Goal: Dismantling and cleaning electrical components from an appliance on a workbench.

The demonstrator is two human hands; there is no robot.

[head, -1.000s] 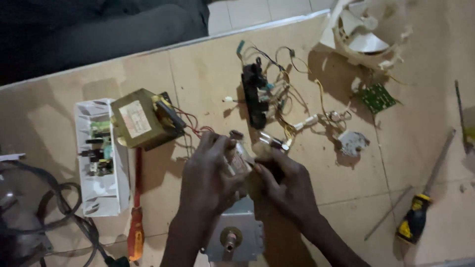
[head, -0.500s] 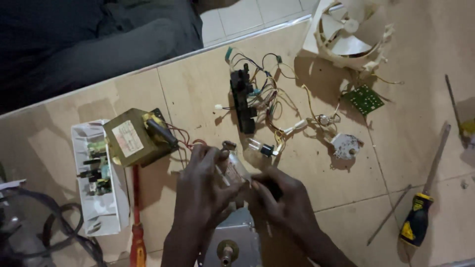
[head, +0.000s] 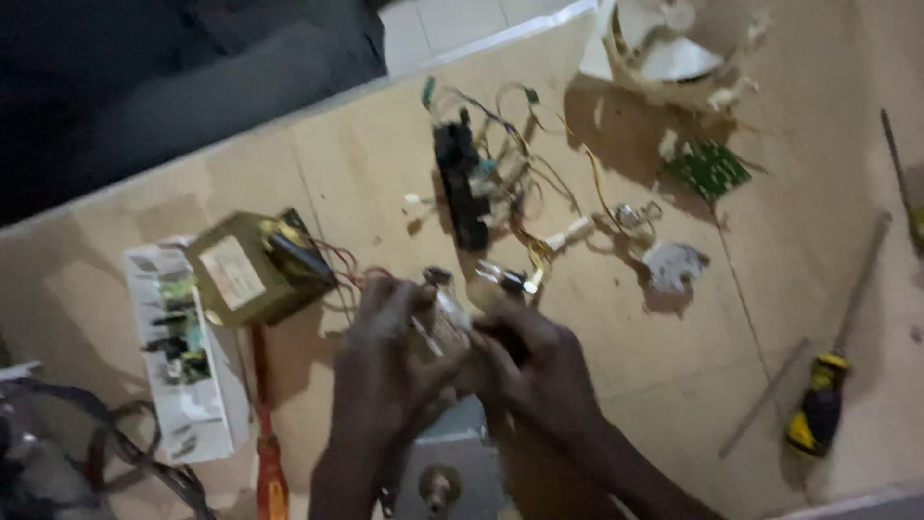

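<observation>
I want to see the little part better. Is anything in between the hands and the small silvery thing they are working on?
No. Both the left hand and the right hand are already on the small silvery part, fingers closed around it. Nothing visible sits between them. The yellow transformer and the wire bundle lie off to the sides.

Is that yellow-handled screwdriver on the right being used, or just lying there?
Lying there. The yellow-handled screwdriver rests flat on the wooden board, apart from both hands, which are busy with a small part at the centre.
</observation>
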